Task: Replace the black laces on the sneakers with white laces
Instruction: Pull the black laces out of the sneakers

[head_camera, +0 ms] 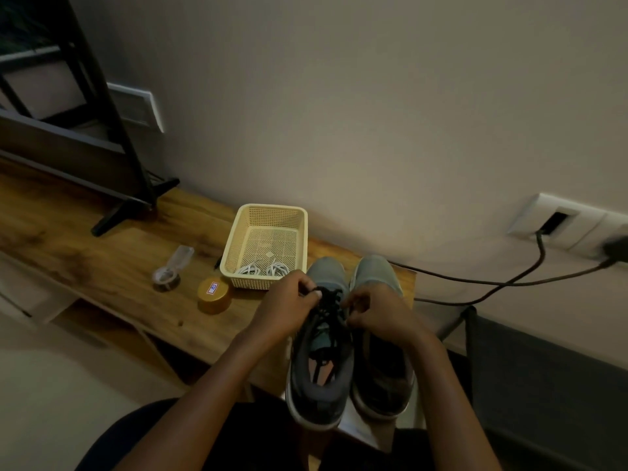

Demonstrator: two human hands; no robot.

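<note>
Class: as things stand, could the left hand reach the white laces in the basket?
Probably yes: the left hand, though busy pinching the black lace, sits beside the open-topped basket, white laces uncovered.

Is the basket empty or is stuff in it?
Not empty: the basket holds two bundles of white laces at its near end; the rest looks bare.

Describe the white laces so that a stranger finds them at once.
On the wooden table by the wall stands a cream mesh basket, left of the sneakers. The white laces lie coiled at its near end, unlike the black lace threaded in one sneaker.
</note>
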